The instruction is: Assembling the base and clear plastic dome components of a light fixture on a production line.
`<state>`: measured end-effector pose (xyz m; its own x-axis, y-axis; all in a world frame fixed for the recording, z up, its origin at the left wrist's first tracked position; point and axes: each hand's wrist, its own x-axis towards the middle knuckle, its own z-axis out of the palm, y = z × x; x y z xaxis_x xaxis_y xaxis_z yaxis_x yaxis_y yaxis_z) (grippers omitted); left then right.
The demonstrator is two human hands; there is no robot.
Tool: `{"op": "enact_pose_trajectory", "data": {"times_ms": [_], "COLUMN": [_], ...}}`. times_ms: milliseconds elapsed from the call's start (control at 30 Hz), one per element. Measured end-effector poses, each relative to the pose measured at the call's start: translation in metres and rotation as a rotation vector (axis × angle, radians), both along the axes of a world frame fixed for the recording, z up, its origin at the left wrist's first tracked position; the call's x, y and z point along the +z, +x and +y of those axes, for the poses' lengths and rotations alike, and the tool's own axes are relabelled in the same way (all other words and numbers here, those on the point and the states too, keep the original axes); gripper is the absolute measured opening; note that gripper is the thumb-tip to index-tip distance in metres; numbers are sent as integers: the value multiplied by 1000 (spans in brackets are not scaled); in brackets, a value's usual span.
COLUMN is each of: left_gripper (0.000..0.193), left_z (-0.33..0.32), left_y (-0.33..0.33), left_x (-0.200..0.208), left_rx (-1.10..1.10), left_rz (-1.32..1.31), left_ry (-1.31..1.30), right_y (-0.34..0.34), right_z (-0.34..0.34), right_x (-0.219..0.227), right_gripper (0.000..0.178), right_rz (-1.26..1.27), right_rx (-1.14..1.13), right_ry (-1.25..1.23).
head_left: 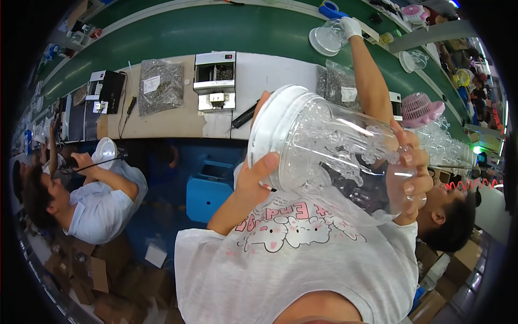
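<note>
Tilted on its side in front of my chest is a clear plastic jar-shaped housing [345, 121] with a round white base [275, 127] at its left end. Clear moulded shapes show through its wall. My left hand [260, 171] is closed round the white base, thumb on its edge and most fingers hidden behind. My right hand [414, 164] wraps its fingers over the clear right end. Beside my left thumb a thin tip [268, 188], pale with a dark end, sticks out; what it belongs to is hidden.
Across the bench stand a black-and-white screw feeder [215, 75], a bag of screws [161, 86] and a screwdriver [245, 116]. A co-worker's gloved hand [350, 27] touches a clear cover [327, 39] on the green belt [259, 35]. A blue stool [208, 191] stands below; another person [102, 200] sits left.
</note>
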<state>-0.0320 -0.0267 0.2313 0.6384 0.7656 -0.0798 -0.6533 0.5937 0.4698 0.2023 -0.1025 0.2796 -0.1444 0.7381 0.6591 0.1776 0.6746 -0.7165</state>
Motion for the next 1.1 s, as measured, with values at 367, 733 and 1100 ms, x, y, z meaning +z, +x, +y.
{"op": "enact_pose_trajectory", "data": {"times_ms": [367, 733, 1100], "left_gripper": [60, 54, 59], "left_z": [-21, -3, 5], "left_y": [0, 17, 17], "left_x": [-13, -3, -11], "left_rx": [-46, -55, -53], "left_rz": [42, 74, -85], "left_ry": [-269, -238, -179], "right_y": [8, 14, -3], "right_z": [-4, 4, 12], "right_x": [-11, -7, 30], "right_gripper": [37, 42, 42], "right_rz": [35, 117, -148], "right_rx": [-57, -64, -170], "right_ry": [-173, -191, -189]}}
